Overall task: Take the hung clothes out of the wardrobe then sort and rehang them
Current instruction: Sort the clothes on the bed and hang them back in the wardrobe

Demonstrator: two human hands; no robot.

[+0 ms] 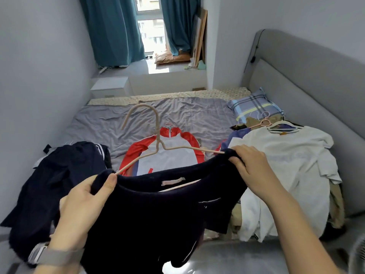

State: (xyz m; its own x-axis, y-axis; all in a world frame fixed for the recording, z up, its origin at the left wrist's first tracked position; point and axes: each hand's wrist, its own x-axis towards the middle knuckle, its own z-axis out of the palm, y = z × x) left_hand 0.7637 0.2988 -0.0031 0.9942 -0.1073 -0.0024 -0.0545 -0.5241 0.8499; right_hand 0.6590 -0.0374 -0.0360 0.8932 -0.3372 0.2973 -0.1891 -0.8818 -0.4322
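Sweater (150, 204), dark navy, held above bed (118, 119) | left hand (85, 196) and right hand (250, 167) each pinch a shoulder, spreading the neckline | hanger (158, 147) half inside collar, probably being fitted or removed | sorted piles lie beyond.

No text, brand, number or sign could be read anywhere in the room. A pale sewn-in label (173, 180) sat inside the neckline of the dark sweater (158, 210), but its face appeared blank or too blurred to make out. Faint raised lettering crossed the chest of the white shirt (292, 155) lying on the bed, too washed out to decipher. A small tag at that shirt's collar (283, 133) was likewise too small to read.
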